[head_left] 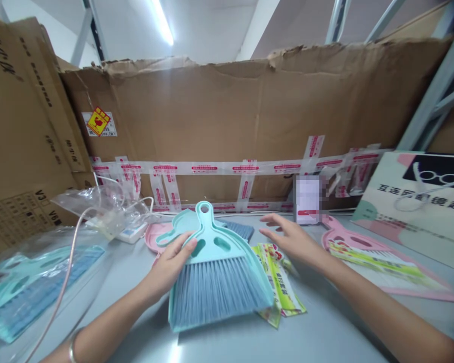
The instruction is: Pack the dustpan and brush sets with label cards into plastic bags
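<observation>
A teal mini dustpan with a grey-bristled teal brush nested in it lies on the grey table in front of me. My left hand is closed on the set's left edge, thumb on the brush head. My right hand hovers open, fingers spread, just right of the set, above green and yellow printed label cards that lie partly under the dustpan.
A pink dustpan set with a label card lies to the right. Bagged teal sets sit at the left, with a cable and crumpled plastic bag. A taped cardboard wall stands behind, a printed board at right.
</observation>
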### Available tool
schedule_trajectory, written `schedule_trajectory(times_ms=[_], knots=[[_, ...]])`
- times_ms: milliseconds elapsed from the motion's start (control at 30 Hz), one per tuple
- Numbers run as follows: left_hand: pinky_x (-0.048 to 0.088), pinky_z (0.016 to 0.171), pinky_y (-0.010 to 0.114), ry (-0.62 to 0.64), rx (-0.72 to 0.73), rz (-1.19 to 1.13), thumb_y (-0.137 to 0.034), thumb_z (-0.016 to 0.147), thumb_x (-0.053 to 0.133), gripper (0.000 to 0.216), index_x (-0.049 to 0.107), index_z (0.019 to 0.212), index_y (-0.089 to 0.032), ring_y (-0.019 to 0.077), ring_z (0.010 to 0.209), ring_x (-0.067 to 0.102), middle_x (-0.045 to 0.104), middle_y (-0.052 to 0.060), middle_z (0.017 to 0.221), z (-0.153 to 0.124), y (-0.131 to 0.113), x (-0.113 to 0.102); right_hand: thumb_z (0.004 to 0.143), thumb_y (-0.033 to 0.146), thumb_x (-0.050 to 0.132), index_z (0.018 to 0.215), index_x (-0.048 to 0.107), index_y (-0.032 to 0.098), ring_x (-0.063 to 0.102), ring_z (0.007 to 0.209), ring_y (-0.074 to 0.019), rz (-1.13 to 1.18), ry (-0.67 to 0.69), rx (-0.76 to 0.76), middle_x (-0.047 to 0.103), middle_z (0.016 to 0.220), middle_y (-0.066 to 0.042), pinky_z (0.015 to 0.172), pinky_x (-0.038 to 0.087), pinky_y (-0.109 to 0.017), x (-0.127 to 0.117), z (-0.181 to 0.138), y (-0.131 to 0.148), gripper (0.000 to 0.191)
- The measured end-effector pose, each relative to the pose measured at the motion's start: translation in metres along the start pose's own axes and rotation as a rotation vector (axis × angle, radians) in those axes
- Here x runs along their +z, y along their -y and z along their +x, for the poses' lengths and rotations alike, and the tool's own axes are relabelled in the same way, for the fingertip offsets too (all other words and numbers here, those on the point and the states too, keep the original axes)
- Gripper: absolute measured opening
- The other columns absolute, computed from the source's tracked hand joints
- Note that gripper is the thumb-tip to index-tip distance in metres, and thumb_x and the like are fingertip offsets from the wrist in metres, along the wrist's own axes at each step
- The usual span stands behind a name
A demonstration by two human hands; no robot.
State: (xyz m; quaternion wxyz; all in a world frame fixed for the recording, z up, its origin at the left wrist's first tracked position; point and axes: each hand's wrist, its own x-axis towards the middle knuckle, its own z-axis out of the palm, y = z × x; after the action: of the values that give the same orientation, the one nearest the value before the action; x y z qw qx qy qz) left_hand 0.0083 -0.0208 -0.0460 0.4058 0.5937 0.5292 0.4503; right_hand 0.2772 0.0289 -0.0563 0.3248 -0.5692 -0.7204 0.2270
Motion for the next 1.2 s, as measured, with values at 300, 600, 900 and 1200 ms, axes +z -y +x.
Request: schedule_trajectory(times_ms=[300,600,900,1200], knots=[[0.036,0.099,0.036,0.299,0.101,0.097,-0.039,0.080,0.050,0.034,0.060,0.111,-0.028,0.0242,0.113,0.050,0.059,0.002,0.119,-0.020,-0.003,0.020,0.061,0.046,0.069,0.100,0.052,0.018,0.063,0.073,-0.0177,0.887,0.402,0.140,0.066,0.083,-0.004,0.069,0.049,-0.032,0.036,-0.038,0.062,0.050],[0.037,0.097,0.036,0.250,0.093,0.071,-0.037,0.075,0.057,0.030,0.065,0.103,-0.030,0.0262,0.112,0.050,0.062,0.000,0.115,-0.018,0.004,0.025,0.066,0.038,0.066,0.085,0.054,0.016,0.041,0.039,-0.0040,0.758,0.325,0.175,0.047,0.048,0.009,0.038,0.031,-0.016,0.041,-0.037,0.060,0.032],[0.036,0.097,0.036,0.243,0.050,0.085,-0.039,0.075,0.057,0.034,0.064,0.106,-0.027,0.0258,0.112,0.050,0.061,0.002,0.117,-0.019,0.003,0.025,0.065,0.045,0.065,0.082,0.051,0.017,0.038,0.039,-0.0039,0.688,0.276,0.188,0.043,0.048,0.010,0.037,0.025,-0.016,0.046,-0.041,0.063,0.036],[0.036,0.096,0.033,0.014,0.026,-0.066,-0.039,0.071,0.062,0.027,0.069,0.093,-0.027,0.0251,0.110,0.051,0.065,0.002,0.108,-0.008,-0.006,0.012,0.071,0.054,0.051,0.081,0.054,0.017,0.057,0.079,-0.0171,0.212,0.290,0.066,0.061,0.084,-0.005,0.068,0.041,-0.028,-0.013,-0.007,0.013,0.038]])
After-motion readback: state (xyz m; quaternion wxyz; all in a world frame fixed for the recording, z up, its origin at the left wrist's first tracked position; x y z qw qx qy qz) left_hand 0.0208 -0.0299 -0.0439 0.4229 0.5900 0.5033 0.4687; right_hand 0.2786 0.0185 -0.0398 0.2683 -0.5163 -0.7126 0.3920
